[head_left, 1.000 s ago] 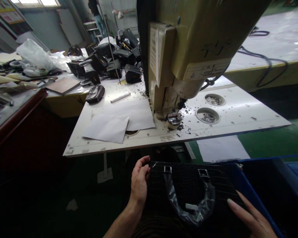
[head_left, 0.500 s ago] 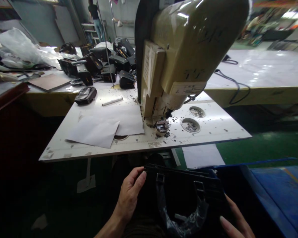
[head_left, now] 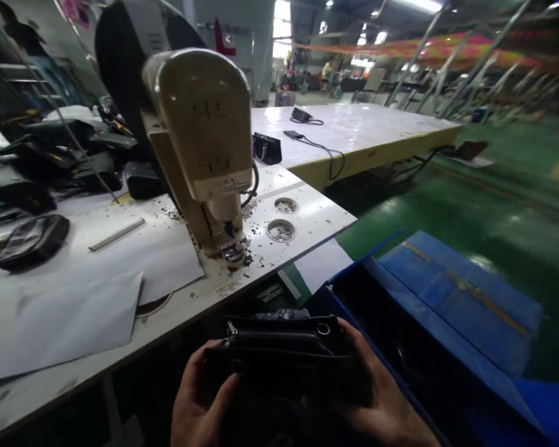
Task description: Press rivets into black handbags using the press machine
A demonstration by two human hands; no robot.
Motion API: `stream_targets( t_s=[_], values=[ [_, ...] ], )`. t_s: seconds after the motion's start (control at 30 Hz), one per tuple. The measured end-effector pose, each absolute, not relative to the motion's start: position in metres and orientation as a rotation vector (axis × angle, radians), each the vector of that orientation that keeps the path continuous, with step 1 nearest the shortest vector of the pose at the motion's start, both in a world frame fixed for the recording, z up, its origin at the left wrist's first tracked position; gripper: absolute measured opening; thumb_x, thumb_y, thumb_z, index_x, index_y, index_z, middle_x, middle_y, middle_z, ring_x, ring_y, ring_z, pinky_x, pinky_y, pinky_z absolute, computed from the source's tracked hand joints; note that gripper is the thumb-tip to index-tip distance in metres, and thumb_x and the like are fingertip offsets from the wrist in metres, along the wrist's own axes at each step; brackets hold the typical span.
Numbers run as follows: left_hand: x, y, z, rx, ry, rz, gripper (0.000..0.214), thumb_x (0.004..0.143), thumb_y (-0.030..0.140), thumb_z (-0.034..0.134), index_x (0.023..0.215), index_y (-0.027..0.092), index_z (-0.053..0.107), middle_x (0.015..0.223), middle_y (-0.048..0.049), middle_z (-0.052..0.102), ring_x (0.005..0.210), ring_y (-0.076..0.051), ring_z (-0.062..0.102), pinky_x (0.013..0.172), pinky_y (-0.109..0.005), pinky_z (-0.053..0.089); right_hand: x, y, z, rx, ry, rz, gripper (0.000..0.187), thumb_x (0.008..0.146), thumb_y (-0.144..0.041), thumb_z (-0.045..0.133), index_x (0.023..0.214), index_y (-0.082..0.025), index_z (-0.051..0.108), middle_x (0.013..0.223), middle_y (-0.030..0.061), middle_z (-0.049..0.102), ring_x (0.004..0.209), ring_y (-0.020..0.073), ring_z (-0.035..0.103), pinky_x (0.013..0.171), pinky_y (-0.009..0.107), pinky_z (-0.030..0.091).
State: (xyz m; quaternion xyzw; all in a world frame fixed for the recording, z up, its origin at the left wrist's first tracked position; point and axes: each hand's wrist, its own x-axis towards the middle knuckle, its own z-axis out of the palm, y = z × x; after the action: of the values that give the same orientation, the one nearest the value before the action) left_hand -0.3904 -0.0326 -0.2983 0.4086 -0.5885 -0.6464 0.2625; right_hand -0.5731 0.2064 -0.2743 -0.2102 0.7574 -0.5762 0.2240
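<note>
Factory floor (head_left: 503, 167), white sewing table (head_left: 307, 214) ahead; left hand (head_left: 200, 397) and right hand (head_left: 382, 403) held a black handbag (head_left: 284, 366) level from both sides, fingers spread and clamped firmly on its ends.

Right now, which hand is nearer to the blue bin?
Right hand: nearer, holding the black handbag on the side next to the blue bin. Left hand: farther, on the handbag's opposite side, with the handbag between it and the bin.

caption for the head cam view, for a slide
Left hand and right hand grip a black handbag beside a blue bin, below a beige industrial sewing machine
</note>
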Motion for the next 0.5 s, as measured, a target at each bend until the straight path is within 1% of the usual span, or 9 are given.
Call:
stream_targets(
  t_s=[0.1, 0.17, 0.27, 0.4, 0.43, 0.5],
  values=[
    [-0.383, -0.037, -0.306, 1.135, -1.655, -1.722, 0.071, 0.072, 0.058, 0.087, 0.128, 0.023, 0.061, 0.134, -0.0102, 0.067, 0.133, -0.037, 0.058, 0.116, -0.047, 0.048, -0.572, 0.204, -0.273, -0.728, 2.063, -1.509, 0.105, 0.061, -0.023, 0.088, 0.155, -0.034, 0.044, 0.151, 0.0072, 0.055, 0.139, 0.0421, 0.049, 0.121, 0.057, 0.037],
    [-0.381, -0.039, -0.310, 1.161, -1.648, -1.693, 0.072, 0.073, 0.061, 0.085, 0.129, 0.024, 0.060, 0.136, -0.0094, 0.066, 0.134, -0.037, 0.058, 0.114, -0.047, 0.050, -0.572, 0.200, -0.271, -0.760, 2.058, -1.477, 0.104, 0.062, -0.023, 0.088, 0.155, -0.035, 0.043, 0.151, 0.0053, 0.054, 0.138, 0.0396, 0.051, 0.119, 0.053, 0.040],
    [-0.384, -0.036, -0.307, 1.203, -1.643, -1.676, 0.073, 0.070, 0.061, 0.086, 0.127, 0.024, 0.061, 0.134, -0.0087, 0.068, 0.133, -0.037, 0.058, 0.116, -0.047, 0.048, -0.573, 0.197, -0.272, -0.725, 2.098, -1.432, 0.101, 0.062, -0.025, 0.090, 0.152, -0.035, 0.045, 0.147, 0.0049, 0.057, 0.135, 0.0382, 0.053, 0.118, 0.053, 0.040],
    [-0.392, -0.031, -0.297, 1.283, -1.649, -1.578, 0.072, 0.070, 0.063, 0.084, 0.125, 0.023, 0.064, 0.130, -0.0082, 0.070, 0.129, -0.037, 0.061, 0.118, -0.050, 0.045, -0.574, 0.195, -0.288, -0.625, 2.034, -1.489, 0.101, 0.065, -0.034, 0.091, 0.153, -0.033, 0.042, 0.142, 0.0072, 0.060, 0.131, 0.0376, 0.055, 0.115, 0.055, 0.041],
    [-0.393, -0.031, -0.295, 1.312, -1.658, -1.549, 0.073, 0.069, 0.065, 0.083, 0.126, 0.022, 0.065, 0.128, -0.0086, 0.071, 0.128, -0.037, 0.062, 0.117, -0.052, 0.045, -0.574, 0.195, -0.292, -0.607, 2.013, -1.517, 0.101, 0.065, -0.036, 0.092, 0.153, -0.032, 0.043, 0.142, 0.0075, 0.060, 0.132, 0.0377, 0.054, 0.115, 0.055, 0.040],
    [-0.392, -0.035, -0.296, 1.372, -1.694, -1.543, 0.079, 0.064, 0.068, 0.084, 0.126, 0.021, 0.066, 0.125, -0.0101, 0.072, 0.126, -0.039, 0.063, 0.118, -0.056, 0.043, -0.574, 0.194, -0.300, -0.572, 1.966, -1.583, 0.100, 0.063, -0.040, 0.093, 0.151, -0.031, 0.045, 0.143, 0.0078, 0.059, 0.133, 0.0381, 0.053, 0.117, 0.055, 0.038]
  ],
)
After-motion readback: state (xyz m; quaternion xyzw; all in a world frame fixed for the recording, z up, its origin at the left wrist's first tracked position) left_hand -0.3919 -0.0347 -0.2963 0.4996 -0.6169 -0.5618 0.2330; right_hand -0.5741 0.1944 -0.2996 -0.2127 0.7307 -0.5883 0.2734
